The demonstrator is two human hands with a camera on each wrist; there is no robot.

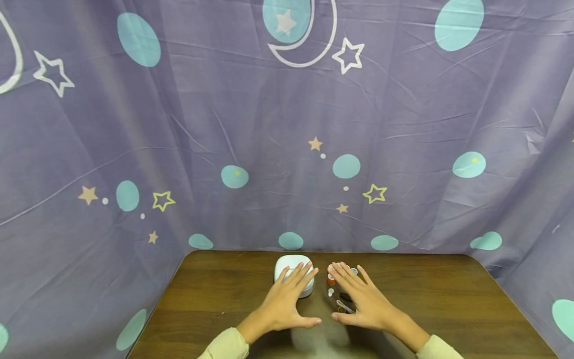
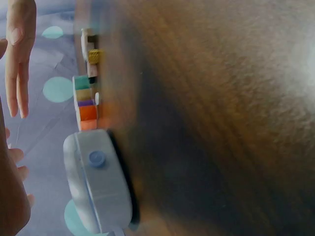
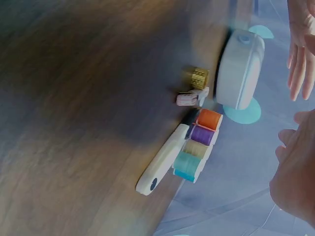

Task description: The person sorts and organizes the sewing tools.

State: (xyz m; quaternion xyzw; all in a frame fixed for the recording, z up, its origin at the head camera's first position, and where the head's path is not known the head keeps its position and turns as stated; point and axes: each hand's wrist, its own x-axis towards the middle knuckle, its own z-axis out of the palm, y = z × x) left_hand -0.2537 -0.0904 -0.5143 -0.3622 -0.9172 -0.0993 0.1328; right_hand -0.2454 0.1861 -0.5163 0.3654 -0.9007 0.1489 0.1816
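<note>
My left hand [image 1: 284,301] is held over a white rounded case [image 1: 282,262], fingers spread and empty. A round blue button [image 2: 97,158] shows on the case's side. Over the small sewing things to the right, my right hand [image 1: 367,304] is likewise spread and holds nothing. Below it stand several thread spools [image 3: 201,135], orange, purple, beige and teal. Beside them lies a slim white-handled tool [image 3: 165,160] with a black end; its kind is unclear. A gold thimble [image 3: 200,77], a small striped roll [image 3: 186,99] and a little white piece [image 3: 203,96] sit between spools and case.
All of this stands on a brown wooden table [image 1: 215,299], near its back edge. A purple curtain [image 1: 278,134] with stars and teal spots hangs behind and at both sides. A tiny light speck [image 1: 222,312] lies on the table left of the left hand.
</note>
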